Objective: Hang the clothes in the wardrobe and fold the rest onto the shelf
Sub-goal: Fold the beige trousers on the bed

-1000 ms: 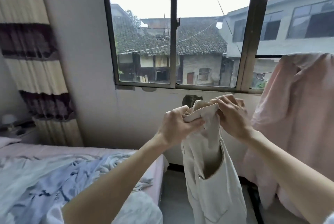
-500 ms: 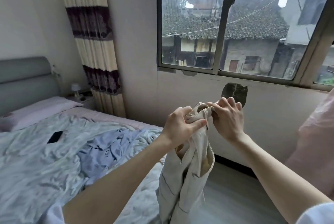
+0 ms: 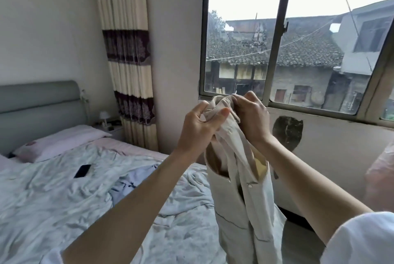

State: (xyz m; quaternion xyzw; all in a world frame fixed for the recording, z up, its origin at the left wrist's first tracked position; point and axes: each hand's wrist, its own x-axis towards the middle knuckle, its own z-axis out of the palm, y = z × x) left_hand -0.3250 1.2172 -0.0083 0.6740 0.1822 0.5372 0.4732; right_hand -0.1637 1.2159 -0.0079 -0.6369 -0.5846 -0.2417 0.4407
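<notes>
I hold a cream snap-button garment up in front of me, and it hangs down beside the bed. My left hand pinches its bunched top edge from the left. My right hand grips the same top edge from the right. The two hands almost touch. A light blue garment lies crumpled on the bed. No wardrobe, shelf or hanger shows in this view.
The bed with a rumpled pale quilt fills the lower left, with a black phone and a pink pillow on it. A striped curtain hangs beside the window. Pink fabric shows at the right edge.
My view has swung to the left, bringing the bed and headboard into sight and pushing the pink fabric to the edge. Both hands keep holding the cream garment's top.
</notes>
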